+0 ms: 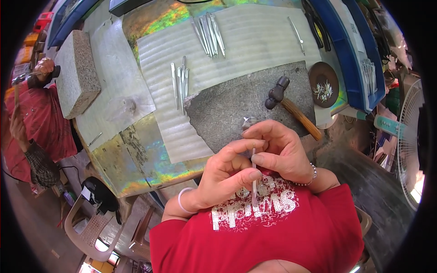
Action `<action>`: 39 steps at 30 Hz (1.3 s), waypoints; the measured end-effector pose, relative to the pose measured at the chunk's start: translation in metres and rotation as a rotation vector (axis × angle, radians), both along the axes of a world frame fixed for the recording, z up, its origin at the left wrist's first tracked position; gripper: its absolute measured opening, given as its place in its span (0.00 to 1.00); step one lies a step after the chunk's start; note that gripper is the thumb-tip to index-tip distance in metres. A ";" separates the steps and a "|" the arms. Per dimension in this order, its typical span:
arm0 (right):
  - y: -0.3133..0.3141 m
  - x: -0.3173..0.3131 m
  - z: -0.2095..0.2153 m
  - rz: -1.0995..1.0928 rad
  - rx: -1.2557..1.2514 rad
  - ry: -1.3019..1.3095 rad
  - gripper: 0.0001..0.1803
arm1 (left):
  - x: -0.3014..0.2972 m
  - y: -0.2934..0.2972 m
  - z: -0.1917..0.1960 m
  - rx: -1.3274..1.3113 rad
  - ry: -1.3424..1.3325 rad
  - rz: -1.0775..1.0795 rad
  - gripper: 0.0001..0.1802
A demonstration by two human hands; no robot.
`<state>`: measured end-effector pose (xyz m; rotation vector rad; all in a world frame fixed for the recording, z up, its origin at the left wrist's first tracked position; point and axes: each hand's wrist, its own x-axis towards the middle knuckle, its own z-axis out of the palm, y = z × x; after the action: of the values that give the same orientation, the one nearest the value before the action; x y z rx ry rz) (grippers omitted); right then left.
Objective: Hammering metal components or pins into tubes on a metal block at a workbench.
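My left hand (227, 175) and my right hand (282, 152) meet in front of my chest, beyond the table's near edge. Between their fingertips stands a slim silvery metal instrument (254, 184), roughly upright in the picture, its lower end over my red shirt. The left thumb and fingers pinch it, and the right thumb presses near its upper end. Just past my right fingers lies a small crumpled clear plastic piece (249, 122) on a ridged grey stone slab (227, 100). A ball-peen hammer (296, 111) with a wooden handle rests on the slab's right side.
Bundles of slim metal instruments (208, 36) lie on white foam sheeting (157, 45). A brown dish (315, 73) holds small metal bits. Black-handled pliers (316, 25) and a blue bin (359, 59) are at right, a fan (412, 141) beyond. Left are a granite block (77, 73) and another person (41, 123).
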<state>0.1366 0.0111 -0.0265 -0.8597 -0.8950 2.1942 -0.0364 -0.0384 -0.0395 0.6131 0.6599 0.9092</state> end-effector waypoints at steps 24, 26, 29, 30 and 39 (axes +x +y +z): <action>0.001 0.001 0.003 0.029 -0.075 0.022 0.16 | 0.000 -0.004 -0.003 0.011 -0.047 -0.020 0.26; 0.001 0.001 0.005 0.027 -0.110 0.045 0.16 | -0.001 -0.004 -0.004 0.019 -0.044 -0.032 0.26; 0.001 0.001 0.007 0.027 -0.117 0.025 0.14 | 0.002 -0.005 0.001 0.005 -0.050 -0.022 0.24; 0.001 0.002 0.007 0.061 -0.102 0.026 0.13 | 0.003 -0.006 0.002 -0.017 -0.059 0.000 0.23; -0.002 0.013 0.014 0.035 -0.030 -0.035 0.08 | 0.005 -0.002 0.001 -0.013 -0.086 -0.126 0.17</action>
<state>0.1493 0.0088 -0.0122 -0.9054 -0.9029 2.2343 -0.0316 -0.0402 -0.0383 0.5938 0.5441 0.8089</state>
